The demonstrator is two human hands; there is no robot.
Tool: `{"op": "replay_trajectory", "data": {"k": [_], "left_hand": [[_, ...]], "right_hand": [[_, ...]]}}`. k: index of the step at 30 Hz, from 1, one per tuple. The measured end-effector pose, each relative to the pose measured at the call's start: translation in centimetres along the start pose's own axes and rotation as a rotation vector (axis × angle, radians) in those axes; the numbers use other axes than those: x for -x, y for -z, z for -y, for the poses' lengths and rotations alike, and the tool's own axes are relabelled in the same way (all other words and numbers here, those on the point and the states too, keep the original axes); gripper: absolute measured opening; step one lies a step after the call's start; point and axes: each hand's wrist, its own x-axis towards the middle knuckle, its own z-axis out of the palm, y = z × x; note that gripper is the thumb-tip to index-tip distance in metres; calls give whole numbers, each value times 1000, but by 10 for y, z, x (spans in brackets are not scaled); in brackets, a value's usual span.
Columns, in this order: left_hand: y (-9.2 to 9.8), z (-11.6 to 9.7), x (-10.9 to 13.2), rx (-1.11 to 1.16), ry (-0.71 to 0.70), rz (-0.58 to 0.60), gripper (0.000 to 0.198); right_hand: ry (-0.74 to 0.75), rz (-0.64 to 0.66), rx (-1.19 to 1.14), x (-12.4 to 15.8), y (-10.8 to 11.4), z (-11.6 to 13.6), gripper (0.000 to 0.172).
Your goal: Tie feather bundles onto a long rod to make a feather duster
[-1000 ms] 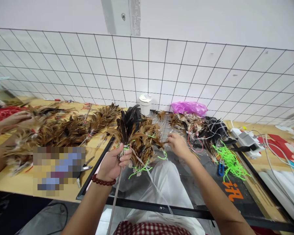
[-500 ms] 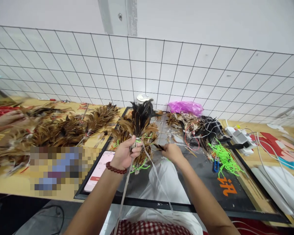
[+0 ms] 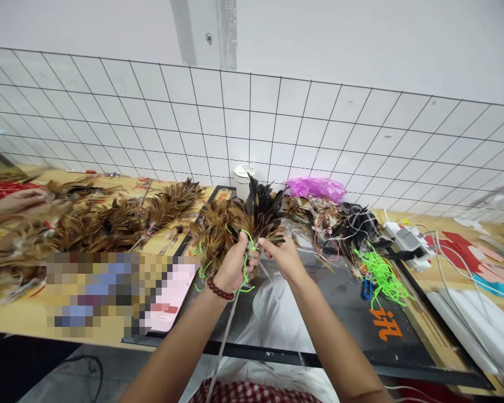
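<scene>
My left hand (image 3: 235, 263), a dark red bead bracelet on its wrist, is closed around the bound base of a bundle of dark feathers (image 3: 265, 204). The bundle stands up, its black tips fanning away from me. A bright green tie (image 3: 248, 234) loops at the base beside my left thumb. My right hand (image 3: 284, 258) pinches the green tie close to my left fingertips; its other fingers are curled and partly hidden. A pale ribbon (image 3: 227, 330) trails down from the bundle toward my lap. Brown feather bundles (image 3: 218, 224) with green ties lie just left of my hands.
A black-framed board (image 3: 340, 313) lies before me on the wooden table. At right are green ties (image 3: 386, 277), a blue cutter (image 3: 367, 286), loose feathers (image 3: 319, 210), a pink bag (image 3: 317, 189) and a power strip (image 3: 409, 240). Another person's hand (image 3: 23, 200) is at far left, by more feathers.
My right hand has come up and left to meet my left hand at the bundle's base, bringing the green tie there. The bundle has shifted slightly right and leans right.
</scene>
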Motion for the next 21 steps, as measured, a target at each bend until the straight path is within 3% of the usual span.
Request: {"op": "replay_trajectory", "data": {"k": [7, 18, 19, 21], "left_hand": [[-4, 2, 6, -189, -150, 17, 48], [1, 4, 4, -340, -190, -5, 41], [2, 3, 4, -374, -207, -10, 40], [5, -2, 4, -458, -239, -16, 38]], "right_hand": [[25, -65, -100, -2, -5, -14, 34], [6, -153, -240, 6, -13, -10, 35], [-35, -128, -260, 9, -12, -12, 36], [-214, 41, -273, 15, -5, -15, 38]]}}
